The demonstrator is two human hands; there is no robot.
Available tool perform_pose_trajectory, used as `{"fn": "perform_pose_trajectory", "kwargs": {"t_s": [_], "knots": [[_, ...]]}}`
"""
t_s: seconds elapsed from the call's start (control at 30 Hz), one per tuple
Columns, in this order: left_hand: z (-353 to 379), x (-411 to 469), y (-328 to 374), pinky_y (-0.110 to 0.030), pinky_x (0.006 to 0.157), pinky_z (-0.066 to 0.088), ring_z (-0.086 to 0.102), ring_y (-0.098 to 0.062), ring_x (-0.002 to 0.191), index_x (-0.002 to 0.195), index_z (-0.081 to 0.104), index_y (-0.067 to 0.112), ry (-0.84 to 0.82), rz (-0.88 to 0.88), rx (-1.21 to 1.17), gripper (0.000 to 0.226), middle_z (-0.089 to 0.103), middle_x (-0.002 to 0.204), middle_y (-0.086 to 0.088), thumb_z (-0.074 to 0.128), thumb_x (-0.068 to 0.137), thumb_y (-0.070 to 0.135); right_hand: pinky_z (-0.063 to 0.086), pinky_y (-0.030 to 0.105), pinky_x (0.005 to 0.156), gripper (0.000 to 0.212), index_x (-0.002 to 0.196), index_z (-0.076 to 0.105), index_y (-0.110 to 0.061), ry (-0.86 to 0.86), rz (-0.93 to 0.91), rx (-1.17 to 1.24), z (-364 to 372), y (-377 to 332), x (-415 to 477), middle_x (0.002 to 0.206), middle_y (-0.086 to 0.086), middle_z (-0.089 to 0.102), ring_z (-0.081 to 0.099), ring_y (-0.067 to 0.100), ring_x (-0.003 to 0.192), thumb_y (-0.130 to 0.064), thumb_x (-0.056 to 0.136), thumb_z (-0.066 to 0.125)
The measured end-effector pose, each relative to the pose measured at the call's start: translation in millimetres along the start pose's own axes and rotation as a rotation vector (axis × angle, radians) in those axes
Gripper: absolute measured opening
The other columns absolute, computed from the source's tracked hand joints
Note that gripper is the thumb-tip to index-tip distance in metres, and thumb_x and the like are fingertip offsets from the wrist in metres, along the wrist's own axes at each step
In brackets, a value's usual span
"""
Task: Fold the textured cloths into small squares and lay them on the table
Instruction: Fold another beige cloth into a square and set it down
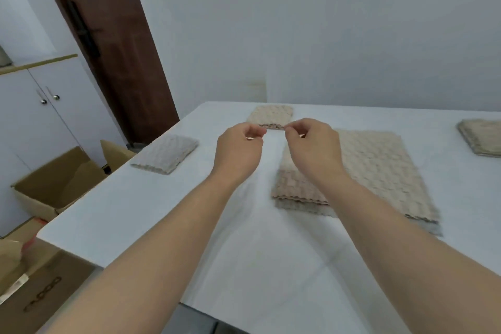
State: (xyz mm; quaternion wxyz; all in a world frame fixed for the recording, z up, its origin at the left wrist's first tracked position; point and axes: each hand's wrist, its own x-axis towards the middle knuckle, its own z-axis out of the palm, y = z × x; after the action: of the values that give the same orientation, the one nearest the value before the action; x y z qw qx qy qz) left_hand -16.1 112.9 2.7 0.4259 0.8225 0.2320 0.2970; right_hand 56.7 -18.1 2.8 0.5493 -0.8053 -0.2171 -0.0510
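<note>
Head view is showing both arms reaching forward over the white table [244, 238]. The left hand [238, 146] and the right hand [311, 144] are each curling thumb and forefinger onto the near edge of a small folded beige cloth [272, 115], pinching it at its two near corners. The rest of the square is lying just beyond the fingertips, apparently flat on the table. Gripping both corners at once is probably serving to hold the layers square while the piece is being laid down; whether it is fully resting I cannot tell. Under the right wrist and spreading out to that hand's right, a stack of unfolded textured cloths [379, 171] is lying within easy reach, likely the supply. Out to the left of the left hand, a folded grey cloth [166, 153] is lying near the table edge, well apart from the beige one. Far to the right of the right hand, another pile of cloths [482, 138] is sitting. Below the table, on the left hand's side, open cardboard boxes [54, 184] are standing.
</note>
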Motion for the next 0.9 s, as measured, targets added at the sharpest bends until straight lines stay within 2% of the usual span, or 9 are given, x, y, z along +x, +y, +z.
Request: {"fn": "perform_pose_trajectory", "kwargs": {"t_s": [0.17, 0.27, 0.33, 0.43, 0.53, 0.67, 0.8, 0.9], "knots": [[57, -23, 20, -0.012, 0.065, 0.042, 0.061, 0.006, 0.087, 0.112, 0.074, 0.026, -0.033, -0.061, -0.031, 0.032, 0.068, 0.114, 0.016, 0.054, 0.093, 0.009, 0.042, 0.018, 0.061, 0.017, 0.098, 0.071, -0.027, 0.096, 0.046, -0.057, -72, 38, -12, 0.095, -0.019, 0.066, 0.062, 0.003, 0.073, -0.028, 0.098, 0.055], [82, -29, 21, -0.022, 0.077, 0.049, 0.064, -0.003, 0.095, 0.113, 0.073, 0.027, -0.068, -0.094, -0.01, 0.032, 0.068, 0.117, 0.013, 0.055, 0.092, 0.012, 0.043, 0.02, 0.067, 0.016, 0.101, 0.071, -0.027, 0.127, 0.089, -0.082, -102, 70, -14, 0.101, -0.017, 0.067, 0.063, 0.003, 0.083, -0.027, 0.097, 0.056], [95, -27, 17, -0.026, 0.081, 0.048, 0.063, -0.008, 0.098, 0.117, 0.072, 0.026, -0.098, -0.109, 0.064, 0.031, 0.068, 0.119, 0.011, 0.057, 0.091, 0.015, 0.043, 0.023, 0.071, 0.017, 0.104, 0.072, -0.026, 0.153, 0.128, -0.109, -118, 90, -11, 0.102, -0.015, 0.068, 0.063, 0.006, 0.088, -0.027, 0.096, 0.057], [106, -19, 9, -0.03, 0.09, 0.05, 0.062, -0.013, 0.099, 0.116, 0.071, 0.028, -0.036, -0.155, 0.185, 0.03, 0.068, 0.12, 0.008, 0.057, 0.091, 0.02, 0.042, 0.024, 0.067, 0.018, 0.105, 0.073, -0.025, 0.195, 0.194, -0.148, -137, 115, 1, 0.098, -0.013, 0.068, 0.061, 0.008, 0.086, -0.027, 0.095, 0.058], [111, -5, -2, -0.041, 0.1, 0.052, 0.063, -0.023, 0.114, 0.113, 0.073, 0.03, 0.04, -0.196, 0.321, 0.025, 0.07, 0.122, 0.005, 0.058, 0.092, 0.031, 0.042, 0.026, 0.073, 0.017, 0.104, 0.073, -0.025, 0.22, 0.246, -0.189, -154, 137, 16, 0.093, -0.012, 0.066, 0.062, 0.013, 0.089, -0.026, 0.094, 0.059], [109, 17, -22, -0.043, 0.097, 0.054, 0.066, -0.028, 0.109, 0.11, 0.075, 0.029, 0.028, -0.256, 0.402, 0.034, 0.075, 0.109, 0.003, 0.055, 0.09, 0.048, 0.043, 0.028, 0.075, 0.015, 0.099, 0.073, -0.026, 0.234, 0.295, -0.231, -162, 159, 32, 0.089, -0.011, 0.066, 0.061, 0.014, 0.088, -0.026, 0.093, 0.059], [113, 18, -36, -0.039, 0.092, 0.054, 0.066, -0.03, 0.107, 0.105, 0.078, 0.023, 0.029, -0.207, 0.433, 0.036, 0.076, 0.108, -0.001, 0.052, 0.098, 0.047, 0.042, 0.027, 0.074, 0.013, 0.089, 0.07, -0.03, 0.237, 0.294, -0.282, -150, 175, 31, 0.086, -0.01, 0.066, 0.06, 0.016, 0.086, -0.035, 0.094, 0.059], [117, 18, -42, -0.038, 0.087, 0.054, 0.066, -0.029, 0.103, 0.099, 0.079, 0.025, 0.037, -0.168, 0.464, 0.035, 0.076, 0.103, 0.0, 0.051, 0.099, 0.046, 0.041, 0.026, 0.073, 0.017, 0.088, 0.07, -0.031, 0.236, 0.265, -0.327, -148, 180, 32, 0.082, -0.009, 0.064, 0.057, 0.015, 0.082, -0.04, 0.096, 0.059]]}}
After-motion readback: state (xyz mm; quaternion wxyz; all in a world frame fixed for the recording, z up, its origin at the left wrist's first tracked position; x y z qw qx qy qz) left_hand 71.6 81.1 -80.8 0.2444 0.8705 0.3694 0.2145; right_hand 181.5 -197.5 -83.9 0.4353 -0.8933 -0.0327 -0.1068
